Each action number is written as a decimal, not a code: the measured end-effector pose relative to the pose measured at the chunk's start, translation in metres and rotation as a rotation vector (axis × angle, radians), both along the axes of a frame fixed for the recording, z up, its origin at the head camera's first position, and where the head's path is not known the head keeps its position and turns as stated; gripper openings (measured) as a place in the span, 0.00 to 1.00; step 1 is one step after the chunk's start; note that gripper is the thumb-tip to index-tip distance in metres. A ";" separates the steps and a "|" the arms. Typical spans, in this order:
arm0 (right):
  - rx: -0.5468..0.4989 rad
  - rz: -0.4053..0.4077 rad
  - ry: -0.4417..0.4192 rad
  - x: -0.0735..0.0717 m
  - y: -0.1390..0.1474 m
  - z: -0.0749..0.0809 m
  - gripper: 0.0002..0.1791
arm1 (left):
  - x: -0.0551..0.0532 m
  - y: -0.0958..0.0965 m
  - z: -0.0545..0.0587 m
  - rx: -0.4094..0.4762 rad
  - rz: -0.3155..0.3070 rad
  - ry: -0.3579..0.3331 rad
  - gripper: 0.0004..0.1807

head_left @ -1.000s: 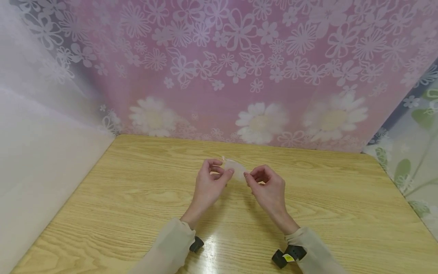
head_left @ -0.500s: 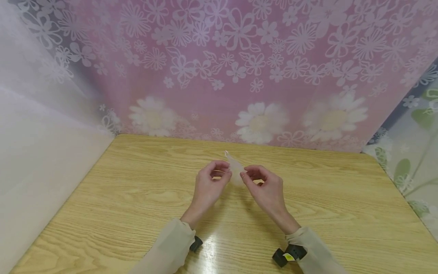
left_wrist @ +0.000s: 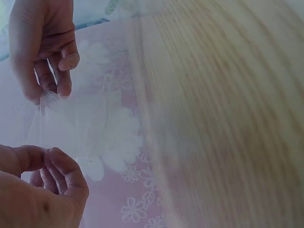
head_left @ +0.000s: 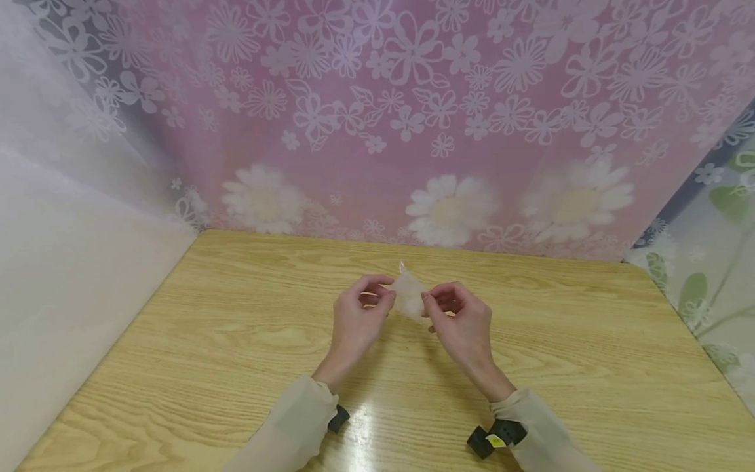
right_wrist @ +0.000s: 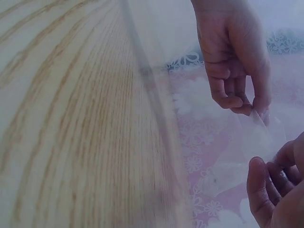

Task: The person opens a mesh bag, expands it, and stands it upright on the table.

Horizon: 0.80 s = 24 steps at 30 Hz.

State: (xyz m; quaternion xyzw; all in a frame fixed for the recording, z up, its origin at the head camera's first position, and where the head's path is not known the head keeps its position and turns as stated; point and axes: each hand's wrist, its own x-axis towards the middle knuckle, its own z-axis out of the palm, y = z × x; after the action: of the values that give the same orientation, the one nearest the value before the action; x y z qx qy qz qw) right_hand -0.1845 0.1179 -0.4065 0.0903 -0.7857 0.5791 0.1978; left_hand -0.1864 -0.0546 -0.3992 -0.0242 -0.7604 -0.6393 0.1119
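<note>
Between the two hands, above the table, is a small clear plastic bag (head_left: 408, 296), thin and see-through, with one corner pointing up and away. My left hand (head_left: 360, 314) pinches its left edge between thumb and fingers. On the other side my right hand (head_left: 463, 321) pinches the right edge the same way. In the left wrist view the film (left_wrist: 71, 118) stretches between both hands and looks creased near the right fingertips. The right wrist view shows the bag (right_wrist: 259, 137) too, with a loose part hanging below. Whether anything is inside cannot be told.
A wood-grain table (head_left: 248, 341) lies under the hands. Behind it hangs a pink flowered curtain (head_left: 366, 144), with a pale sheet (head_left: 77, 262) on the left and a leaf-patterned one (head_left: 719, 282) on the right. A black wrist camera (head_left: 482, 442) sits on the right wrist.
The bag has turned in the fingers, its corner tip shifting right and up. The hands came closer together, then drew slightly apart, both still pinching it.
</note>
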 end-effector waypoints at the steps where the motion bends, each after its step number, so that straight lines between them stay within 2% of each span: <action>1: 0.000 -0.005 -0.005 0.000 0.000 0.000 0.03 | 0.000 -0.001 0.000 -0.007 0.013 0.005 0.08; 4: 0.007 -0.011 -0.023 0.001 0.001 0.002 0.04 | 0.000 -0.002 0.000 -0.017 0.027 0.016 0.07; 7: 0.074 -0.029 -0.015 0.001 0.001 0.002 0.07 | 0.000 -0.003 0.000 -0.034 0.013 0.022 0.06; 12: 0.197 -0.049 0.062 -0.001 0.001 0.002 0.13 | 0.001 -0.003 0.001 -0.077 -0.033 0.025 0.05; 19: 0.270 -0.018 0.143 -0.001 0.002 -0.002 0.06 | 0.001 -0.004 0.000 -0.117 -0.085 0.018 0.05; 24: 0.275 -0.023 0.171 -0.001 0.002 -0.003 0.04 | 0.001 -0.004 0.000 -0.168 -0.108 0.039 0.07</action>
State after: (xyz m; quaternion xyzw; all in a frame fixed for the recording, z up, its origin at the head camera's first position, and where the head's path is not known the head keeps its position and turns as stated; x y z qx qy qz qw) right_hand -0.1860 0.1204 -0.4091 0.1566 -0.8388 0.4539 0.2566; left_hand -0.1855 -0.0586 -0.3997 -0.0869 -0.8065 -0.5779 0.0899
